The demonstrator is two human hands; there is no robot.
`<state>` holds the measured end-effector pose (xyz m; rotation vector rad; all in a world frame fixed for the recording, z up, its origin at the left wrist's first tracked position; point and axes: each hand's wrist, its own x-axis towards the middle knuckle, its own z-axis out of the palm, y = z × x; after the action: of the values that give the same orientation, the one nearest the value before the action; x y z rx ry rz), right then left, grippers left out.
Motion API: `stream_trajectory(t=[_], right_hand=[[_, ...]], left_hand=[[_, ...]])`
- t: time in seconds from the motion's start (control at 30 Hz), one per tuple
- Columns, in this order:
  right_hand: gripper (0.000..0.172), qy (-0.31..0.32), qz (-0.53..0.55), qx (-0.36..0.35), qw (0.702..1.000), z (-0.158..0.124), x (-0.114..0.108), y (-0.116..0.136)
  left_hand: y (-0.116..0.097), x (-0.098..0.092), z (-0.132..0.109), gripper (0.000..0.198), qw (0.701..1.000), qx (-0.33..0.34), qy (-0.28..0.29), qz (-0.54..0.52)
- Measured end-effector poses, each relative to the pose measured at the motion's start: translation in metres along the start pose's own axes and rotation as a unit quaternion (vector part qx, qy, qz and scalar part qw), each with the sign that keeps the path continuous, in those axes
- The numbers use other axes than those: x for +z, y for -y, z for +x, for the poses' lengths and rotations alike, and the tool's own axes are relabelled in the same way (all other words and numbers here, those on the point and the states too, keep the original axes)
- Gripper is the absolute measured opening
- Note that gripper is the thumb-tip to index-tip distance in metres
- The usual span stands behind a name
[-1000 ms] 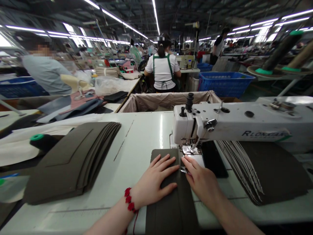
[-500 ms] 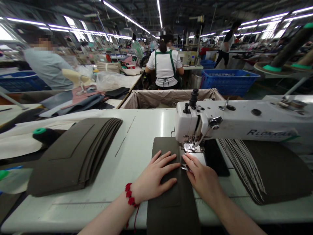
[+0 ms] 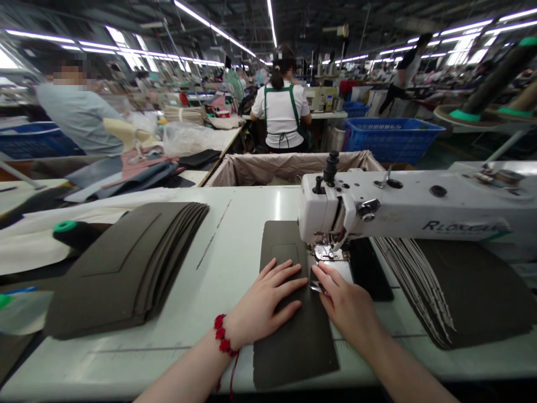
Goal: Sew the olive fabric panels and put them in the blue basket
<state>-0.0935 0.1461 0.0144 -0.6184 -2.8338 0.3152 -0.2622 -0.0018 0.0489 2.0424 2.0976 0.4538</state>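
Note:
A dark olive fabric panel lies on the white table under the presser foot of the white sewing machine. My left hand lies flat on the panel, fingers spread, left of the needle. My right hand rests at the panel's right edge just in front of the presser foot, fingers together and pressed down; a small metal tool seems tucked under its fingertips.
A fanned stack of olive panels lies to the left, another stack to the right under the machine arm. A cloth-lined bin stands behind the table. Other people work at tables beyond. A blue crate stands at the back right.
The olive panel has fed away from me under the presser foot; its near end now lies on the table and its far end reaches further back. Both hands stay on it.

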Motion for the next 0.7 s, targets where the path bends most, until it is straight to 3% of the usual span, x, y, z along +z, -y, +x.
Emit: stream_trajectory(t=[0.7], right_hand=[[0.05, -0.011, -0.008, -0.007, 1.0, -0.0006, 0.0006, 0.0011]], left_hand=[[-0.0006, 0.0016, -0.0012, 0.048, 0.999, -0.003, -0.024, -0.021]])
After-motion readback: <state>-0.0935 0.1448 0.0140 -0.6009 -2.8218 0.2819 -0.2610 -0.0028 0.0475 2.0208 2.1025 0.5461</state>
